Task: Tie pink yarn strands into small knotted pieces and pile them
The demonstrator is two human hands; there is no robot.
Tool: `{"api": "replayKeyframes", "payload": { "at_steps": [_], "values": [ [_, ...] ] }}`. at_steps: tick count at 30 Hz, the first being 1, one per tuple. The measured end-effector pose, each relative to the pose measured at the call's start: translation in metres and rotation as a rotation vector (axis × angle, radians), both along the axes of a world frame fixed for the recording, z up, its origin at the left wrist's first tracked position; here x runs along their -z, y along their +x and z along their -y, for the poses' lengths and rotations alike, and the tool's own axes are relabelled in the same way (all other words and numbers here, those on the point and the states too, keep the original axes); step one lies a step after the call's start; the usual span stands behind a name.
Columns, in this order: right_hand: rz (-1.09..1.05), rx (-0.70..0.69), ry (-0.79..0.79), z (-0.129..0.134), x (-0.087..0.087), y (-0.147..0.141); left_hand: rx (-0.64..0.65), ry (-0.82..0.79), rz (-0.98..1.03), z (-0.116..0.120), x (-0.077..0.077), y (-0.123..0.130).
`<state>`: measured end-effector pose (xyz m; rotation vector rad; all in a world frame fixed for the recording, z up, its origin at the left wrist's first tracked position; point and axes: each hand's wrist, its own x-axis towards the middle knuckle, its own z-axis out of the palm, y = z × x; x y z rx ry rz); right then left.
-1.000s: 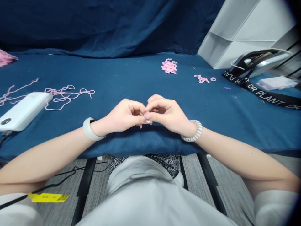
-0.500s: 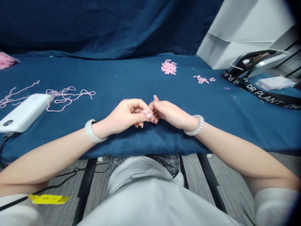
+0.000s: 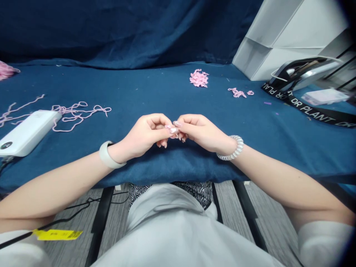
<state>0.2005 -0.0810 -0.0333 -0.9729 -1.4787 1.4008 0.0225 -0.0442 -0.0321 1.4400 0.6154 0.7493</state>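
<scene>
1. Dark blue cloth (image 3: 155,91) is covering the desk (image 3: 278,155), while a blue curtain (image 3: 111,33) is hanging behind.

2. At far right, a black bag (image 3: 283,76) is gaping at the top, its contents showing too blurred to name. Its strap (image 3: 317,113), lettered "DR PLANT", is running along the cloth beside a flat, clear-looking case (image 3: 325,96). White angular panels (image 3: 294,33) are standing behind.

3. Soft pink yarn strands (image 3: 79,111) are trailing in loose loops around a smooth white device (image 3: 30,131) at left. A fluffy pink bundle (image 3: 7,70) is sitting at the picture's edge. Farther back, short crinkled bits are forming a heap (image 3: 198,78), with a smaller cluster (image 3: 236,92) lying to its right.

4. Near the desk's front edge, the left hand (image 3: 143,136) is pinching a small pink piece (image 3: 168,127), its fingers (image 3: 160,134) closing thumb to forefinger. The right hand (image 3: 204,133) is meeting it, fingertips drawn together; whether they are gripping the piece too, one cannot tell. Fingers are hiding most of it.

5. Purple scraps (image 3: 267,103) are dotting the cloth; below, a yellow tag (image 3: 57,234) is hanging on a black cable (image 3: 16,239).
</scene>
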Motion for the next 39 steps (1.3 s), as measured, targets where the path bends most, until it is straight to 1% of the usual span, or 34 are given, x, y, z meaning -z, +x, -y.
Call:
{"api": "replayKeyframes", "payload": {
  "at_steps": [7, 10, 14, 19, 24, 29, 32, 36, 39],
  "values": [
    [0.113, 0.048, 0.092, 0.001, -0.007, 0.004, -0.073, -0.131, 0.020, 0.000, -0.004, 0.002],
    [0.218, 0.094, 0.181, 0.003, -0.010, 0.005, -0.074, -0.181, 0.037, 0.000, -0.005, 0.002],
    [0.334, 0.197, 0.339, 0.006, -0.009, 0.005, -0.080, -0.205, 0.016, 0.001, -0.005, 0.002],
    [0.370, 0.277, 0.537, 0.008, -0.006, 0.005, -0.086, -0.225, -0.017, 0.005, -0.007, 0.002],
    [0.491, 0.340, 0.869, 0.009, -0.004, 0.003, -0.097, -0.284, -0.021, 0.007, -0.009, 0.003],
    [0.629, 0.328, 1.156, 0.010, -0.002, 0.003, -0.130, -0.268, -0.052, 0.010, -0.011, 0.004],
    [0.729, 0.299, 1.311, 0.009, 0.000, 0.005, -0.116, -0.285, -0.045, 0.010, -0.010, 0.004],
    [0.803, 0.293, 1.432, 0.008, 0.002, 0.008, -0.083, -0.323, -0.014, 0.009, -0.007, 0.003],
    [0.829, 0.281, 1.464, 0.007, 0.003, 0.008, -0.083, -0.325, 0.011, 0.008, -0.006, 0.003]
  ]
}}
